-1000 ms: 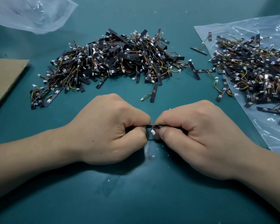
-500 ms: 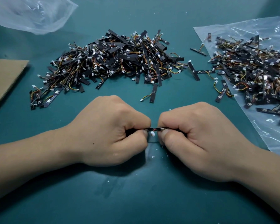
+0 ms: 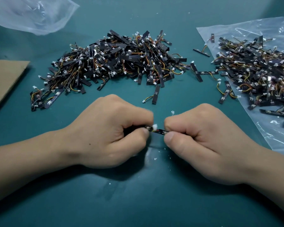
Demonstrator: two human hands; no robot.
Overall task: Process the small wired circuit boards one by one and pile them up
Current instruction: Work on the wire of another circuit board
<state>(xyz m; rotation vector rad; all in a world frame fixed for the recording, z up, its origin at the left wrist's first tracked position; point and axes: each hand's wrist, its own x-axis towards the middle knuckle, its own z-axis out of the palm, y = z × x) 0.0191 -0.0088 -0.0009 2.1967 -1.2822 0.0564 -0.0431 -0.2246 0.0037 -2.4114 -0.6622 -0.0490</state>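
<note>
Both hands rest low on the green tabletop (image 3: 138, 202), close to the person. The left hand (image 3: 108, 133) and the right hand (image 3: 202, 141) are curled into loose fists and face each other. Between them they hold one small black circuit board (image 3: 159, 131), which lies almost level just above the tabletop. The fingers (image 3: 175, 141) of each hand, thumb against forefinger, pinch one end of the board, so only its short middle part shows. A white connector (image 3: 155, 126) sits on the board, just beside the left thumb tip; this part is a little blurred.

Behind the hands, a large pile (image 3: 118, 63) of the same wired boards spreads across the middle of the tabletop. One single board (image 3: 155, 97) lies apart in front of it. At the right, a second pile (image 3: 256, 71) lies on a clear plastic bag (image 3: 269, 136). Another clear bag (image 3: 31, 13) lies at the far left, and a piece of cardboard (image 3: 5, 79) lies at the left edge. Small white crumbs are scattered near the hands.
</note>
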